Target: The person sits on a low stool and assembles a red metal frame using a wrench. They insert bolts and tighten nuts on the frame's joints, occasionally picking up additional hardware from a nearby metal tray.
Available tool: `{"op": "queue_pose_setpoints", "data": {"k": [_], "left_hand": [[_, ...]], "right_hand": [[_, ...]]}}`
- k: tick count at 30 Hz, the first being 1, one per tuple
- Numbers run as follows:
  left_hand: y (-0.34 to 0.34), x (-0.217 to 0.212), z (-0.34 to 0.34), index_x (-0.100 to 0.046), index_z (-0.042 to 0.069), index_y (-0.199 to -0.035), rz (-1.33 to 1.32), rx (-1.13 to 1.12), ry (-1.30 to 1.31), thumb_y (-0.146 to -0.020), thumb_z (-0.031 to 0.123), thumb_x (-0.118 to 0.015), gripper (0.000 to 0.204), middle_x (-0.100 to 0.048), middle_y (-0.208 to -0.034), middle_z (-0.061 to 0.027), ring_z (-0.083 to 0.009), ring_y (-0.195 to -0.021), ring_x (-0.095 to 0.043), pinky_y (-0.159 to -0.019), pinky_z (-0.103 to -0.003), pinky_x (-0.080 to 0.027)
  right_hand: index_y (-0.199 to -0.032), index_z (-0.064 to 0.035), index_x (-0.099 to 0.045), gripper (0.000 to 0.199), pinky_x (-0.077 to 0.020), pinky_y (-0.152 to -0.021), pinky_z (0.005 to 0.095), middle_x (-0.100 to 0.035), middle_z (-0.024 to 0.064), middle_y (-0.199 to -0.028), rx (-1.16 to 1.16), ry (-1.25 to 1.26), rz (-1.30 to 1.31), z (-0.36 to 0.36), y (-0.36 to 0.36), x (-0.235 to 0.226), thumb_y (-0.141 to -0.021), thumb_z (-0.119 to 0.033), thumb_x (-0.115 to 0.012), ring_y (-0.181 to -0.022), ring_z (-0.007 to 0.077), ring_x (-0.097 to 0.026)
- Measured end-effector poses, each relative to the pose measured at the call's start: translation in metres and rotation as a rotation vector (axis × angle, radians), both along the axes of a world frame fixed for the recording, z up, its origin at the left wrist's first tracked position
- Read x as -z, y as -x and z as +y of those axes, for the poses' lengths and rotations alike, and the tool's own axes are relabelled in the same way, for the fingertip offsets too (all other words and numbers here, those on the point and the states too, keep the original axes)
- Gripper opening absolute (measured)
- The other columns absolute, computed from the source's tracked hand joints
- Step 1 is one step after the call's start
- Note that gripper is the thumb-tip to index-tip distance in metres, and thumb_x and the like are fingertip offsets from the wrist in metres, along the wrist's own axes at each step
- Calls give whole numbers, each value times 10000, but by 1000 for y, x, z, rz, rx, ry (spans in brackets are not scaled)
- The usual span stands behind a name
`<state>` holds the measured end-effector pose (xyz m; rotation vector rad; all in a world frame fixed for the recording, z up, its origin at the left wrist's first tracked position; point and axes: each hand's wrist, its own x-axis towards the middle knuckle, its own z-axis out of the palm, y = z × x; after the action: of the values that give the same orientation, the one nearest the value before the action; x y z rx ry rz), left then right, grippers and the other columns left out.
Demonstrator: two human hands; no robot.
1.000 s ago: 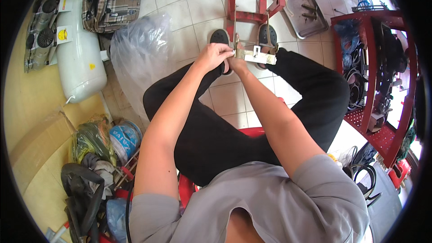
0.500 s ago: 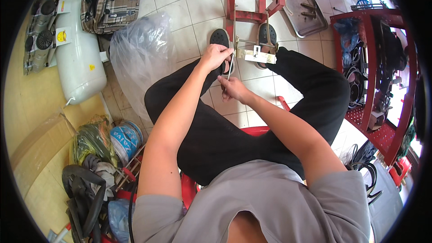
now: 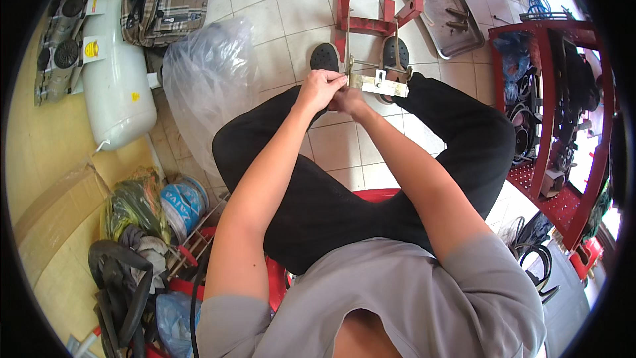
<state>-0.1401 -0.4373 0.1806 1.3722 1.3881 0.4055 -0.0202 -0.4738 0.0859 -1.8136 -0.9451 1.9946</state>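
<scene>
Between my feet stands a red metal stand [image 3: 368, 24] with long thin rods and a silver slotted metal plate [image 3: 379, 85] across its near end. My left hand [image 3: 320, 90] is closed in a pinch at the left end of that plate. Whatever its fingertips hold is too small and covered to make out. Just right of it and slightly lower, my right hand [image 3: 350, 102] comes up against the left fingers. Motion smears it, and its fingers are largely hidden.
A metal tray [image 3: 442, 13] with small dark metal pieces lies at the far right. Red shelving [image 3: 546, 126] stands on the right. Clear plastic sheeting [image 3: 212, 79], a plaid bag [image 3: 173, 13] and a white tank [image 3: 119, 86] are on the left, with a bucket [image 3: 184, 205] nearer me.
My right hand has moved up and away from me to meet my left hand. The thin metal rod that showed between the hands is now hidden. My left hand has barely shifted.
</scene>
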Motion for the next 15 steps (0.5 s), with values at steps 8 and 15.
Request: {"op": "queue_pose_setpoints", "data": {"k": [8,15], "left_hand": [[-29,-1,-19,-700,-24,-981,-120,-406,76,-877,228,-657,276,-585,-662,25,-37,-611,-476,-567,-229,-417],[-41,13,-24,-686,-11,-1018,-496,-692,322,-851,195,-698,265,-555,-689,51,-16,-562,-432,-498,-199,-350]], "right_hand": [[-1106,26,-591,340,-485,-836,374,-664,170,-993,463,-596,-126,10,3,41,-852,-198,-616,-937,268,-627],[-981,-6,-667,288,-526,-717,365,-665,186,-773,-1194,-423,-299,-21,-55,-53,-814,-233,-605,-737,277,-666]]}}
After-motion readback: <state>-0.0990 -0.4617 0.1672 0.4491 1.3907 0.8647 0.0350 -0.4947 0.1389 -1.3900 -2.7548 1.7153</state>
